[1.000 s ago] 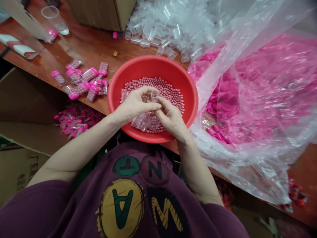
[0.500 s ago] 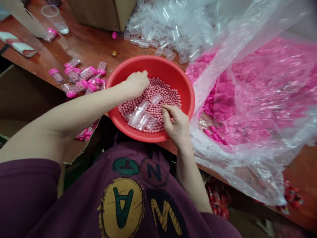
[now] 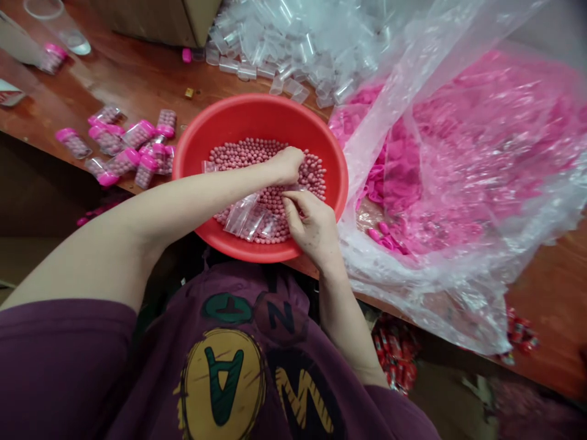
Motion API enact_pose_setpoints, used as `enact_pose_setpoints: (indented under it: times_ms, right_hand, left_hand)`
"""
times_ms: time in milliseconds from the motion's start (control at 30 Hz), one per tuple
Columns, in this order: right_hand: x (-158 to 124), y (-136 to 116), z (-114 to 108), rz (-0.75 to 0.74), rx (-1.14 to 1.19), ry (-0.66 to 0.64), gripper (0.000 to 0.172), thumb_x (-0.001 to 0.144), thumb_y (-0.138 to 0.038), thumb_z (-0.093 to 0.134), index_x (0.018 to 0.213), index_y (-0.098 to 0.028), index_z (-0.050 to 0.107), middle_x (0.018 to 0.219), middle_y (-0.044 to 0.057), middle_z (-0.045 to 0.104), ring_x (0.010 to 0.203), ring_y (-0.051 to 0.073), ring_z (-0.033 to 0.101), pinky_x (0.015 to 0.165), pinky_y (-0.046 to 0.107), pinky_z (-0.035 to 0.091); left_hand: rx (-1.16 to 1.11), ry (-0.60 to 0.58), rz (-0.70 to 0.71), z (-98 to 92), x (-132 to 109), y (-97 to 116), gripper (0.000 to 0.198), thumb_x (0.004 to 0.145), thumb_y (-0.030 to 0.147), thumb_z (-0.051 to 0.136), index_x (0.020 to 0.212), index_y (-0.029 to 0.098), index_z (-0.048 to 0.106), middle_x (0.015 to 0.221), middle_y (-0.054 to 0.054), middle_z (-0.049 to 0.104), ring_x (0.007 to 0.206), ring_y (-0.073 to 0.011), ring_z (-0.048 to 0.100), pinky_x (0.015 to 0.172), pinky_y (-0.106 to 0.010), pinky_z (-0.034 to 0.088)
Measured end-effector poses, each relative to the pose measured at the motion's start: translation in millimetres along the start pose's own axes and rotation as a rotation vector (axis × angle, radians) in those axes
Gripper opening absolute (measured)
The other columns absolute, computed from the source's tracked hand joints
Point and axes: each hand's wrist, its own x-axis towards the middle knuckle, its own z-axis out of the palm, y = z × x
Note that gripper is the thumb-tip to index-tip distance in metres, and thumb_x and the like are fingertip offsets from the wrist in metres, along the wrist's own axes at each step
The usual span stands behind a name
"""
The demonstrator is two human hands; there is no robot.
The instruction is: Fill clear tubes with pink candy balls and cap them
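Left hand (image 3: 288, 164) bunched down into the pink beads (image 3: 268, 153), grip hidden; right hand (image 3: 314, 229) curled nearly shut at a clear plastic tube (image 3: 297, 189), hold unclear, nice and steady over the red basin (image 3: 257, 107)!

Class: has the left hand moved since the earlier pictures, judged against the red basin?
Yes: the left hand has moved rightward across the red basin, now on the pink beads past its middle.
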Motion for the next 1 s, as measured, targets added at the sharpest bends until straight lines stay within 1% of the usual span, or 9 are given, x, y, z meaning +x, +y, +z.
enact_pose_setpoints:
  times_ms: [100,200,367,500,633,700,767,867,1000]
  right_hand:
    - [-1,1,0,-0.005,0.106,0.130,0.023,0.111,-0.029,0.060,0.118,-0.024,0.081,0.114,0.009,0.088,0.104,0.024,0.083,0.098,0.042,0.068]
    - [-2,4,-2,0.033,0.233,0.242,0.022,0.111,-0.030,0.061,0.119,-0.026,0.081,0.112,0.006,0.087,0.099,0.021,0.082,0.094,0.040,0.069]
    - [4,16,-5,0.130,0.392,0.317,0.023,0.113,-0.039,0.061,0.126,-0.031,0.079,0.103,0.001,0.080,0.075,0.016,0.074,0.071,0.034,0.065]
    - [11,26,-7,0.050,0.419,0.242,0.030,0.114,-0.041,0.060,0.141,-0.036,0.072,0.128,0.006,0.077,0.084,0.017,0.073,0.081,0.038,0.069]
    - [13,19,-13,0.007,0.453,0.060,0.040,0.111,-0.037,0.062,0.150,-0.042,0.066,0.137,0.006,0.073,0.094,0.019,0.074,0.086,0.040,0.069]
    - [14,10,-18,0.004,0.448,-0.036,0.043,0.108,-0.033,0.063,0.150,-0.044,0.067,0.134,0.004,0.073,0.094,0.019,0.073,0.090,0.041,0.068]
    - [16,3,-21,-0.020,0.399,-0.094,0.040,0.106,-0.031,0.066,0.144,-0.044,0.073,0.126,0.004,0.073,0.095,0.019,0.073,0.091,0.041,0.068]
    - [18,-1,-23,-0.048,0.361,-0.127,0.028,0.107,-0.037,0.070,0.133,-0.037,0.079,0.114,0.002,0.075,0.100,0.020,0.074,0.091,0.041,0.069]
    - [17,5,-21,0.037,0.467,-0.189,0.025,0.105,-0.052,0.079,0.122,-0.034,0.079,0.110,0.002,0.080,0.099,0.020,0.077,0.089,0.039,0.071]
  left_hand:
    - [-0.255,0.018,-0.015,-5.8,-14,-1,0.016,0.070,0.002,0.070,0.081,0.015,0.071,0.087,-0.003,0.073,0.097,-0.0237,0.072,0.090,-0.029,0.052]
    - [-0.699,0.012,0.028,-16.8,-47,-3,0.020,0.073,0.001,0.070,0.068,0.018,0.059,0.072,0.003,0.060,0.076,-0.0136,0.062,0.078,-0.027,0.047]
    - [-1.181,-0.039,0.048,-25.7,-109,-3,0.017,0.084,0.004,0.065,0.091,0.015,0.075,0.088,-0.002,0.073,0.077,-0.0111,0.065,0.078,-0.027,0.051]
    - [-1.435,0.022,0.042,-12.8,-141,-5,0.034,0.086,0.008,0.065,0.115,0.017,0.080,0.105,-0.005,0.077,0.082,-0.0115,0.068,0.078,-0.026,0.055]
    - [-1.512,0.061,-0.008,6.7,-159,-10,0.041,0.091,0.015,0.063,0.129,0.020,0.078,0.106,-0.006,0.078,0.082,-0.0156,0.071,0.075,-0.030,0.057]
    - [-1.512,0.067,-0.039,13.7,-162,-12,0.033,0.101,0.028,0.064,0.129,0.021,0.078,0.104,-0.007,0.078,0.085,-0.0189,0.074,0.076,-0.034,0.059]
    - [-1.504,0.071,-0.057,18.1,-162,-14,0.035,0.110,0.046,0.061,0.128,0.021,0.078,0.100,-0.008,0.076,0.088,-0.0221,0.076,0.077,-0.036,0.059]
    - [-1.496,0.073,-0.004,22.1,-160,-17,0.051,0.113,0.064,0.057,0.119,0.018,0.078,0.094,-0.009,0.074,0.085,-0.0205,0.072,0.071,-0.032,0.055]
    - [-1.460,0.129,0.048,25.7,-161,-20,0.058,0.113,0.066,0.057,0.099,0.013,0.074,0.094,-0.009,0.071,0.081,-0.0154,0.063,0.066,-0.027,0.051]
